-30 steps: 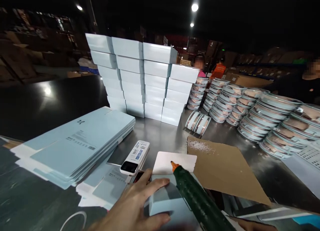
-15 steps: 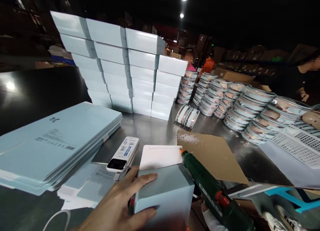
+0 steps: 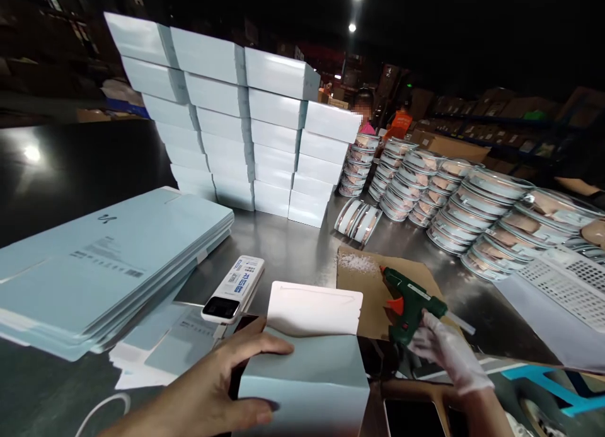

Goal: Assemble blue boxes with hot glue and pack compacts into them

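Note:
A light-blue cardboard box (image 3: 307,361) is in front of me, its white flap (image 3: 314,308) raised at the far edge. My left hand (image 3: 236,374) grips the box's left side, fingers on the top and thumb on the near face. To the right, my right hand (image 3: 444,349), in a white glove, holds a dark green hot glue gun (image 3: 411,301) near its handle and back end. The gun has an orange trigger and nozzle, and a glue stick pokes out of its rear. Its nozzle points left over a brown cardboard sheet (image 3: 425,273), away from the flap.
Flat light-blue cartons (image 3: 142,235) are piled at left, beside a white power bank (image 3: 234,289). Closed boxes (image 3: 278,115) form a wall behind. Round clear-lidded containers (image 3: 486,197) stand stacked at right, near a white perforated basket (image 3: 567,279). People are in the background.
My right hand has moved the glue gun away from the flap, right and over the cardboard sheet. The flap now stands higher. My left hand stays on the box.

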Demonstrator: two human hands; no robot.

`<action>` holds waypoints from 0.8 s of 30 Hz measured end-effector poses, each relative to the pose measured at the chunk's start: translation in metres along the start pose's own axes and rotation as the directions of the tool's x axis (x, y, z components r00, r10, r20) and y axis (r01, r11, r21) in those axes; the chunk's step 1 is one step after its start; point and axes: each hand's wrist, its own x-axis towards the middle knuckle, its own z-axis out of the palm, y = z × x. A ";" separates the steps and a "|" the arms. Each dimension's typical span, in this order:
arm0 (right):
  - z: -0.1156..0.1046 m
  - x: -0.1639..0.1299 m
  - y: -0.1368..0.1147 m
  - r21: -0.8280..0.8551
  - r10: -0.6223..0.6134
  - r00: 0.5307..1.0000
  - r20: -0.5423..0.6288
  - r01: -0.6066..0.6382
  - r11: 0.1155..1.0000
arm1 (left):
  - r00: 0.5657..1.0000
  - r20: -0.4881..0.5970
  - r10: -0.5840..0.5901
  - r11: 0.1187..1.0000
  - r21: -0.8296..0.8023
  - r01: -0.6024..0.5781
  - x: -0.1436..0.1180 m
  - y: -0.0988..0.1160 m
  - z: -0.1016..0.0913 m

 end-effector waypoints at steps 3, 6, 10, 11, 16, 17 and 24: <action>0.000 -0.018 0.006 -0.034 -0.082 0.996 -0.036 0.081 0.996 | 0.999 -0.008 -0.048 0.998 -0.033 0.047 0.003 0.003 0.003; 0.042 -0.042 0.019 0.115 -0.320 0.906 0.276 0.299 0.947 | 0.999 -0.030 -0.033 0.995 -0.097 0.030 0.005 0.000 0.012; 0.088 -0.073 0.041 0.165 -0.440 0.722 0.534 0.421 0.892 | 0.975 -0.217 0.048 0.935 -0.332 -0.120 0.004 -0.014 0.033; 0.088 -0.080 0.045 0.149 -0.463 0.691 0.555 0.465 0.872 | 0.957 -0.281 0.076 0.904 -0.386 -0.185 0.004 -0.017 0.038; 0.066 -0.098 0.032 0.008 -0.600 0.421 0.681 0.814 0.580 | 0.945 -0.267 0.186 0.921 -0.288 -0.263 0.003 -0.018 0.040; 0.065 -0.098 0.025 0.017 -0.615 0.351 0.706 0.860 0.510 | 0.958 -0.215 0.188 0.941 -0.239 -0.238 0.004 -0.015 0.036; 0.065 -0.077 0.009 0.023 -0.483 0.517 0.707 0.666 0.746 | 0.946 -0.225 0.233 0.947 -0.167 -0.273 0.015 -0.005 0.000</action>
